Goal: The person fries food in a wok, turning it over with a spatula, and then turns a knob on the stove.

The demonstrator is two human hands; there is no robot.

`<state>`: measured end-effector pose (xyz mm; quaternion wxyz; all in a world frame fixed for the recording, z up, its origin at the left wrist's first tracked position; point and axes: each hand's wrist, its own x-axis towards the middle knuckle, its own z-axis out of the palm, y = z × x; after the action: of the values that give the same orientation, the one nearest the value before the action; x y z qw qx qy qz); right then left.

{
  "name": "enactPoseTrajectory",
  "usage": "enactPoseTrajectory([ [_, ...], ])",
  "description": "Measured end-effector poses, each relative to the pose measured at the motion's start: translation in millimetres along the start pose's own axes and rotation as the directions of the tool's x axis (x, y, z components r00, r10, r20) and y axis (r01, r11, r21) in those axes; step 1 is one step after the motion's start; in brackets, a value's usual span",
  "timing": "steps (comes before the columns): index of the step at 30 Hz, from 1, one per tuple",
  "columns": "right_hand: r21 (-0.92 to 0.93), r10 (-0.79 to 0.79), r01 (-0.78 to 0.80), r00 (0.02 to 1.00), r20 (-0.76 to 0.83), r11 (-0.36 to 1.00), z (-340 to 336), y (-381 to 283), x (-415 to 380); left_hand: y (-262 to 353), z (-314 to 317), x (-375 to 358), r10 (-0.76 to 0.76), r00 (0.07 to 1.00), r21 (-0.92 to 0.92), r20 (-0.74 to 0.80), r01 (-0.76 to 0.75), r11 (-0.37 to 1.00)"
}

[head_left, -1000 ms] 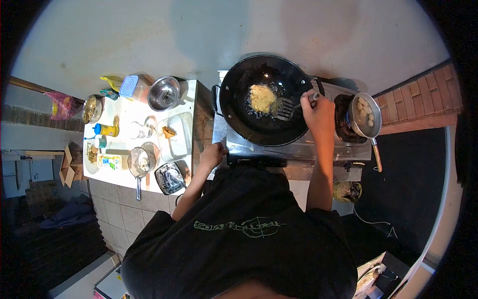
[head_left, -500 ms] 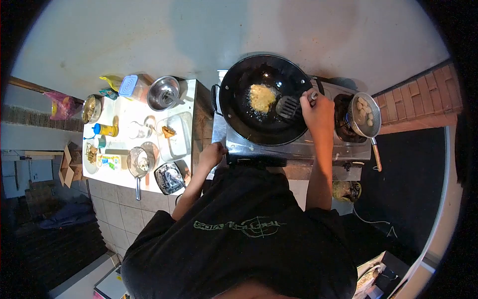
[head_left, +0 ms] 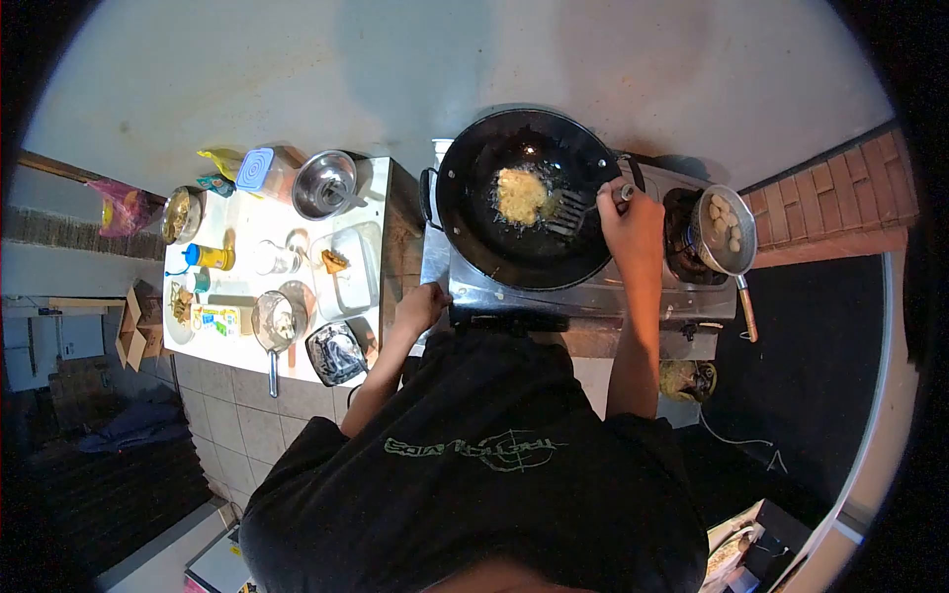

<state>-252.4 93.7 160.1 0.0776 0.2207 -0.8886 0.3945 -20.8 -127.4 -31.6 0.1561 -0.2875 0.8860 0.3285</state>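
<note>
A large black wok [head_left: 494, 242] sits on the metal stove [head_left: 504, 298]. In its oil lies a golden frying piece [head_left: 520, 196] with bubbles round it. My right hand [head_left: 630, 219] is closed round the handle of a slotted spatula [head_left: 570, 211], whose head is in the wok just right of the piece, at or very near its edge. At the stove's front left corner rests my left hand [head_left: 423, 304], its fingers curled at the metal edge; whatever they may grip is too small to make out.
Right of the wok, a small pan [head_left: 727, 252] with several pale round pieces stands on another burner, handle toward me. The white table [head_left: 227, 347] at left holds a steel bowl [head_left: 318, 186], a clear tray [head_left: 362, 277], a strainer [head_left: 274, 341] and a black square dish [head_left: 337, 354].
The spatula head has tilted and moved slightly left and down, closer to the frying piece. My right hand has barely shifted, and my left hand stays in place.
</note>
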Motion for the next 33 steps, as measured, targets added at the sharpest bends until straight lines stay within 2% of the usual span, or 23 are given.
enactPoseTrajectory([
  [2,0.043,0.018,-0.018,1.000,-0.007,0.999,-1.6,-2.7,-0.5,-1.2,1.2,-0.7,0.003,1.000,-0.029,-0.010,-0.003,1.000],
  [8,-0.029,-0.033,0.033,0.999,0.002,0.999,0.8,1.0,2.2,-2.2,0.8,3.8,-0.038,0.998,0.017,0.048,0.038,0.999],
  [10,0.056,0.010,-0.009,1.000,-0.012,0.998,-1.0,-0.6,2.5,-2.1,0.3,3.7,-0.034,0.999,0.015,0.042,0.034,0.999],
  [14,0.032,0.005,-0.003,0.999,-0.041,0.999,-2.6,1.3,1.9,6.2,-5.7,-0.9,-0.053,0.998,0.004,0.043,0.053,0.999],
  [16,-0.061,-0.053,0.051,0.998,-0.029,0.997,1.7,9.0,2.6,5.3,-5.8,-0.7,-0.047,0.998,0.008,0.043,0.047,0.999],
  [19,-0.010,0.013,-0.013,1.000,0.022,1.000,-0.7,6.0,2.5,4.5,-5.4,0.7,-0.045,0.998,0.017,0.042,0.044,0.999],
  [22,0.049,0.013,-0.012,1.000,-0.018,0.999,-3.9,-1.6,0.1,1.6,-2.7,2.1,-0.038,0.998,0.017,0.043,0.037,0.999],
  [25,-0.009,-0.015,0.015,1.000,-0.021,1.000,-0.1,2.0,0.3,1.6,-2.5,1.9,-0.032,0.999,0.013,0.037,0.032,0.999],
  [28,0.023,-0.053,0.054,0.998,-0.016,0.998,1.4,4.0,0.7,1.5,-2.6,1.5,-0.026,0.999,0.011,0.027,0.025,1.000],
  [31,0.024,0.030,-0.030,1.000,-0.005,0.999,-2.8,-4.8,-0.6,-2.1,-0.3,2.2,0.002,1.000,0.009,0.010,-0.002,1.000],
  [33,0.008,-0.002,0.003,1.000,-0.024,1.000,-2.3,-3.7,-0.5,-2.8,0.8,2.3,0.021,1.000,0.013,0.000,-0.021,1.000],
])
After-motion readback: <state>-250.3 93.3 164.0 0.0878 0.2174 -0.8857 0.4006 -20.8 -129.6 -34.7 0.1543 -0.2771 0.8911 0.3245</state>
